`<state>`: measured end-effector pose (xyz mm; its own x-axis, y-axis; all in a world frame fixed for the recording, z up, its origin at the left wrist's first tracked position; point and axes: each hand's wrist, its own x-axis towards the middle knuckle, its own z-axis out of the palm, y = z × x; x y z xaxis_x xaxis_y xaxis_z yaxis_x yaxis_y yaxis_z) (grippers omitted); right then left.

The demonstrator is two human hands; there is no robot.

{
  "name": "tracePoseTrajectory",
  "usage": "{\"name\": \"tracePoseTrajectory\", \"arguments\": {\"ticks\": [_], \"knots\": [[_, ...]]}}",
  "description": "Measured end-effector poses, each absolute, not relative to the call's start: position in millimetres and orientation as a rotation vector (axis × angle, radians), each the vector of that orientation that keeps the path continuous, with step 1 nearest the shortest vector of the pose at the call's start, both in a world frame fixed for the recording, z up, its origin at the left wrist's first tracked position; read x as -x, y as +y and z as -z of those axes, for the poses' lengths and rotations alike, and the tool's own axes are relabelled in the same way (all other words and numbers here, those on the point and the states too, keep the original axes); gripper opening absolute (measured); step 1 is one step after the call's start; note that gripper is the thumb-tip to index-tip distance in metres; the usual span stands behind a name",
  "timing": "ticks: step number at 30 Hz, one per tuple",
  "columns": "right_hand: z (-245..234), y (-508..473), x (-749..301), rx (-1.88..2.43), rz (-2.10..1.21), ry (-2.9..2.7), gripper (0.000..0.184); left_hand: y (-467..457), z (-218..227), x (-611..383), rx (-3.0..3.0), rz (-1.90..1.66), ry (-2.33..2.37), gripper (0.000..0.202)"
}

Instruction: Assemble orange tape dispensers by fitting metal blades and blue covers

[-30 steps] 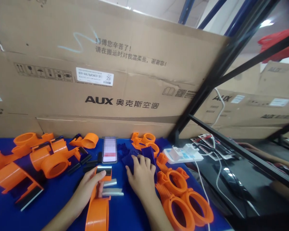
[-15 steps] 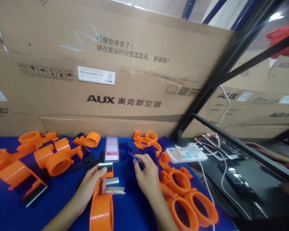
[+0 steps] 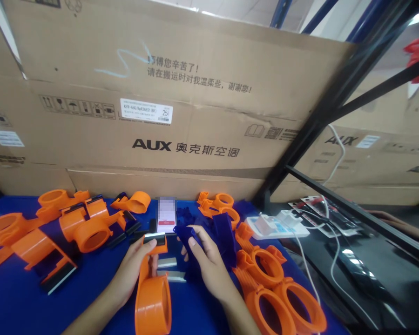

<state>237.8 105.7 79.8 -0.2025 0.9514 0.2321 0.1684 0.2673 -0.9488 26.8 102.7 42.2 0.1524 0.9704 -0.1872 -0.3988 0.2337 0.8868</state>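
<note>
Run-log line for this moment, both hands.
left hand: holds orange plastic piece | right hand: holds dark-blue piece | nearby: phone, two pale strips

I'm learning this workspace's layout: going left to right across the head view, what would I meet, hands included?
Orange dispenser with a black end strip → left hand → grey strips → right hand → white power strip → glossy black device.
</note>
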Motion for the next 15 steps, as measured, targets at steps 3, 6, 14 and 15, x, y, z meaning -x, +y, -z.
{"name": "tracePoseTrajectory", "arguments": {"ticks": [3, 6, 14, 15], "knots": [[-82, 106, -240, 1.167, -0.771, -1.748, 0.028, 102, -41, -27, -0.785, -1.152, 0.924, 0.033], [-79, 107, -241, 1.297, -0.410, -1.923, 0.028, 102, -45, -27, -0.717, -1.177, 0.924, 0.032], [-78, 107, -244, 1.597, -0.195, -2.336, 0.043, 108, -57, -11, -0.643, -1.243, 0.913, 0.043], [-79, 107, -244, 1.623, -0.191, -2.347, 0.044, 109, -58, -9, -0.623, -1.242, 0.904, 0.044]]}}
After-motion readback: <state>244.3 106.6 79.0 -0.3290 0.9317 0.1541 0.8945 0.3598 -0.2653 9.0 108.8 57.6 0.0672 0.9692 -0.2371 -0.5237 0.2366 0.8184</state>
